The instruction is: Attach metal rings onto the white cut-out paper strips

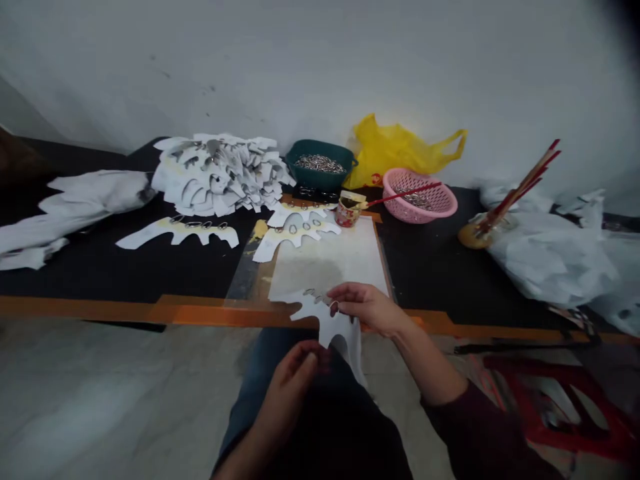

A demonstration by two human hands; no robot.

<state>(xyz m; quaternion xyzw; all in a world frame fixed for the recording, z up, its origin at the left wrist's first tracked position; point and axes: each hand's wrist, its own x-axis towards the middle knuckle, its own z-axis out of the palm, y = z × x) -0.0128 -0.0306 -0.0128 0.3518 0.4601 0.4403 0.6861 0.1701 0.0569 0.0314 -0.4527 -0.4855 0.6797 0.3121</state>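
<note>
A white scalloped cut-out piece [333, 327] hangs over the table's front edge above my lap, with small oval metal rings [309, 292] along its upper side. My right hand [367, 307] is over its right part, thumb and forefinger closed around what looks like one more ring. My left hand [297, 373] is lower, its fingers curled together at the tip of a lower tab of the piece; the exact contact is hard to see. Two similar ringed pieces [300, 233], with yellowish glue along the ring edge, lie beyond the white work sheet [345, 260].
A glue pot [347, 210] with a red-handled brush stands behind the sheet. Behind are a heap of white pieces [215, 177], a green basin of rings [320, 163], a yellow bag [395, 153] and a pink basket [415, 200]. Sticks [520, 190] and plastic bags [555, 253] are right.
</note>
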